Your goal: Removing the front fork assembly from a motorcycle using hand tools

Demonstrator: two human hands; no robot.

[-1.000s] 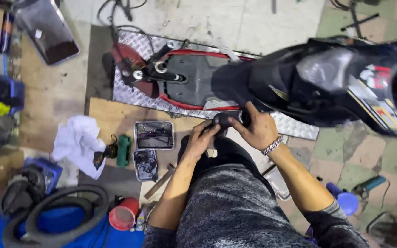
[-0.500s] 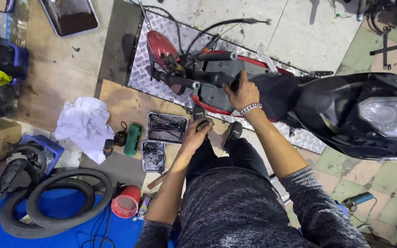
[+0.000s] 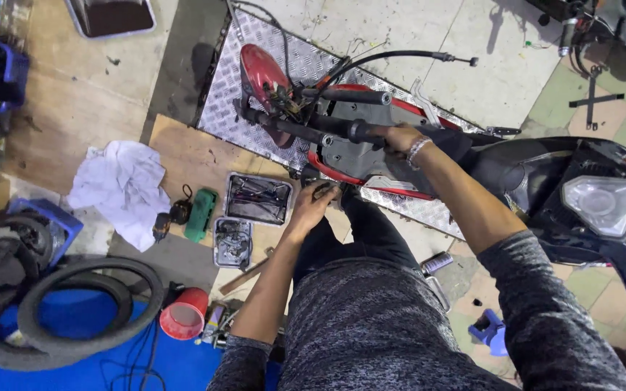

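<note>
The head view looked straight down on a person crouched beside a partly stripped motor scooter (image 3: 371, 137) that lay across a sheet of ribbed metal plate (image 3: 233, 80).

The right hand (image 3: 400, 137) reached forward over the scooter's grey inner panel. Its fingers were closed around the end of a dark bar (image 3: 327, 130) that ran leftward toward the red front cover (image 3: 259, 76); the bar passed under the fingers and came out on their left side. A beaded bracelet (image 3: 418, 150) sat on that wrist.

The left hand (image 3: 313, 206) was lower, at the near edge of the red frame. Its fingers were curled around a small dark part (image 3: 325, 191) that showed just above the knuckles; how firmly they pinched it could not be told, because the back of the hand hid the fingertips.

Just left of that hand, on a plywood board (image 3: 182, 145), stood a metal tray (image 3: 259, 199) with tools in it, and a smaller tray (image 3: 233, 242) sat just below it. A green tool (image 3: 201, 215) lay beside the trays, and a crumpled white rag (image 3: 121, 188) lay further left. A red cup (image 3: 182, 315) stood near the left elbow, next to old tyres (image 3: 74, 304) on a blue mat. To the right, well apart from both hands, the black front fairing with its headlight (image 3: 606, 203) rested on the tiled floor.
</note>
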